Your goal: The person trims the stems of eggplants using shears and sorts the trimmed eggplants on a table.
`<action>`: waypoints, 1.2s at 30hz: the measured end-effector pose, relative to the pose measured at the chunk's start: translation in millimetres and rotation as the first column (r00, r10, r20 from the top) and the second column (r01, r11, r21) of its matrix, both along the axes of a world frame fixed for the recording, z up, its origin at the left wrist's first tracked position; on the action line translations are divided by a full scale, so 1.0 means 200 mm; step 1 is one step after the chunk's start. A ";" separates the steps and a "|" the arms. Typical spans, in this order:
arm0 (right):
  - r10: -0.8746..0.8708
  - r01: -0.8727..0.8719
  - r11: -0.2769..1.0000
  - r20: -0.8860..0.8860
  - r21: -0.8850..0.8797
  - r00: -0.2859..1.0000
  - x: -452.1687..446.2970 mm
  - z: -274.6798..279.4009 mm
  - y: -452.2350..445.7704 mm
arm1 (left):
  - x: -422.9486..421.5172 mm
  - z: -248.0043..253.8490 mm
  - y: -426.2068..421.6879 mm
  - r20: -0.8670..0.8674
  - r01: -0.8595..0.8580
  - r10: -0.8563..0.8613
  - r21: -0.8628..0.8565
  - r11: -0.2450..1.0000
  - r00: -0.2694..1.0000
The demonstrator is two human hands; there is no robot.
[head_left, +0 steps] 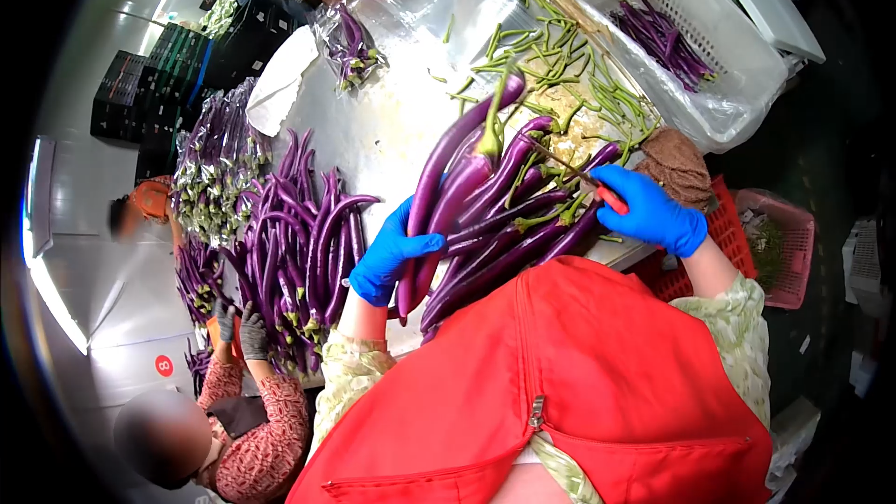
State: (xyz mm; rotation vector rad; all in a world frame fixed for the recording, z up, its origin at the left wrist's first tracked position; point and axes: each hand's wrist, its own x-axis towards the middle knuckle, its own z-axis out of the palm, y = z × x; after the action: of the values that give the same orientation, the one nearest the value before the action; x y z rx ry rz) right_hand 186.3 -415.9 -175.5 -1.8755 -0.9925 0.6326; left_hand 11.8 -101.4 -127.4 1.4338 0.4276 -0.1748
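My left hand (390,254), in a blue glove, is wrapped round long purple eggplants (446,168), at least two of them, their green stem ends pointing away from me. A thin-bladed knife with a red handle (611,199) is in my right hand (649,209), also blue-gloved. Its blade reaches left over the stem ends of a loose pile of eggplants (504,266) in front of my body. Whether the blade touches a stem, I cannot tell. Cut green stem ends (560,47) lie scattered on the metal table (397,131) beyond.
A large eggplant heap (294,233) and bagged eggplants (222,154) cover the table's left. A white crate (747,98) holds more eggplants at upper right. A brown cloth (674,166) lies near my right hand. Co-workers' gloved hands (239,329) are at lower left; others work farther back.
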 end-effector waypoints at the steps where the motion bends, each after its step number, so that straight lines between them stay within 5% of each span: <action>1: 0.015 -0.018 0.999 0.087 0.034 0.996 0.03 -0.02 0.01 | -0.01 0.02 -0.02 -0.036 0.028 -0.029 -0.036 0.999 0.999; 12: 0.144 -0.153 0.987 0.163 0.045 0.976 0.09 0.02 0.07 | -0.04 0.03 -0.09 -0.163 0.118 -0.153 -0.206 0.971 0.975; 18: 0.158 -0.152 0.977 0.026 -0.152 0.987 0.03 0.05 0.08 | -0.05 0.00 -0.10 -0.127 0.082 -0.113 -0.225 0.971 0.985; 22: -0.115 0.136 0.982 -0.157 0.130 0.981 -0.05 0.03 0.04 | -0.13 -0.07 -0.02 -0.143 0.000 -0.042 -0.279 0.960 0.989; 26: 0.054 0.037 0.983 -0.472 0.181 0.880 -0.11 -0.06 0.00 | -0.14 -0.06 0.01 -0.061 -0.061 0.042 -0.358 0.932 0.997; 31: 0.085 -0.070 0.996 -0.452 0.050 0.888 -0.13 -0.08 0.08 | -0.10 0.01 -0.06 -0.026 -0.160 0.164 -0.416 0.895 0.986; 36: 0.078 -0.031 0.993 -0.420 0.118 0.904 -0.11 -0.06 0.21 | -0.11 -0.03 -0.03 -0.003 -0.059 0.065 -0.441 0.896 0.998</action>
State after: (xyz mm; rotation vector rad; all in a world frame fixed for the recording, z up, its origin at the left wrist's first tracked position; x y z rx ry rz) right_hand 164.1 -374.6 -187.0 -1.5270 -0.7750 0.9540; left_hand -9.4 -106.8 -132.9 0.9714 0.3933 -0.1974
